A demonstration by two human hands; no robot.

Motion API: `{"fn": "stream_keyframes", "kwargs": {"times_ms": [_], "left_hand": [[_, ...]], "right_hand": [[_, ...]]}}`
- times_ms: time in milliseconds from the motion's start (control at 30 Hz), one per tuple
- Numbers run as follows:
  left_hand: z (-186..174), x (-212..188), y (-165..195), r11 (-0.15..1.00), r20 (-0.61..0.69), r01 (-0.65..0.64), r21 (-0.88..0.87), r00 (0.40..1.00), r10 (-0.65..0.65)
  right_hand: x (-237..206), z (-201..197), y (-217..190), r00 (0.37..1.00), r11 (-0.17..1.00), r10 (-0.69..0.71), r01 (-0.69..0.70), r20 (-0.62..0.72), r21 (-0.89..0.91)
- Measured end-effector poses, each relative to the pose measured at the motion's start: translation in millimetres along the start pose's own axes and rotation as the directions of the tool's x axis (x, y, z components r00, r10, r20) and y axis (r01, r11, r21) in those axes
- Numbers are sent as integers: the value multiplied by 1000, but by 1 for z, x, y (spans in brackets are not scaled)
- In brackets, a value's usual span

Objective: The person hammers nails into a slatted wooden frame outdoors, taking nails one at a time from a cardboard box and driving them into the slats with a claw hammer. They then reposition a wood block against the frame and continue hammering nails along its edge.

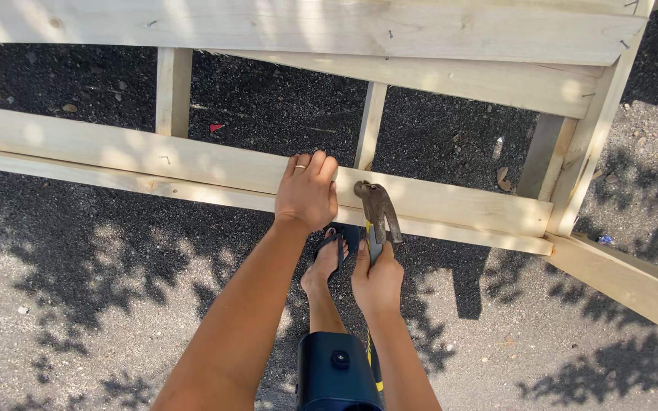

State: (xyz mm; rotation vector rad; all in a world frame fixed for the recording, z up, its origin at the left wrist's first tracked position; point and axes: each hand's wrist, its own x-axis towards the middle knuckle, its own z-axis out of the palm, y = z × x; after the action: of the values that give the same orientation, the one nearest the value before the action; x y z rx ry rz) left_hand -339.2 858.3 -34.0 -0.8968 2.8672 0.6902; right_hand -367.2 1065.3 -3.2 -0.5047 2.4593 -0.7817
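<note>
Left hand (308,194) laid flat over the top edge of the front rail (192,164), fingers together and curled over the far side, gripping the board; plain ring on one finger. Right hand (377,280) wrapped shut around the handle of a claw hammer (378,209), fist low on the shaft. Hammer head dull, rust-brown steel, curved claw pointing right, face touching or just off the rail's side just beside the left thumb; contact not certain. Handle mostly hidden by the fist, a yellow and black strip showing near it.

Rail: pale, rough-sawn softwood, rectangular section, faint grain and a few knots, running slightly downhill from left to right. Part of a larger timber frame (344,30) of the same wood: broad top board with small nail heads, narrow upright slats (173,91) between boards, a corner post at right.

Ground (78,289): coarse grey-black gravel and asphalt, dappled with leaf shadow, small dry leaves scattered. Bare foot in a dark flip-flop (327,262) below the rail, between the forearms. Dark blue rounded object (334,373) at the bottom edge, kind unclear.
</note>
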Motion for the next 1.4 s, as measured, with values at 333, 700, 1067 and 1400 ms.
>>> {"fn": "stream_keyframes", "kwargs": {"times_ms": [333, 700, 1067, 1400], "left_hand": [[2, -1, 3, 1000, -25, 1, 1, 1000, -1], [-3, 3, 7, 1000, 38, 16, -3, 999, -16], [11, -2, 10, 997, 41, 55, -48, 998, -53], [-4, -37, -28, 975, -278, 67, -211, 952, -126]], "right_hand": [[4, -25, -18, 998, 999, 40, -41, 55, 26], [13, -18, -5, 994, 995, 56, -48, 91, -85], [16, -19, 3, 991, 995, 98, -95, 87, -42], [21, 16, -41, 989, 996, 88, -90, 118, 12]]}}
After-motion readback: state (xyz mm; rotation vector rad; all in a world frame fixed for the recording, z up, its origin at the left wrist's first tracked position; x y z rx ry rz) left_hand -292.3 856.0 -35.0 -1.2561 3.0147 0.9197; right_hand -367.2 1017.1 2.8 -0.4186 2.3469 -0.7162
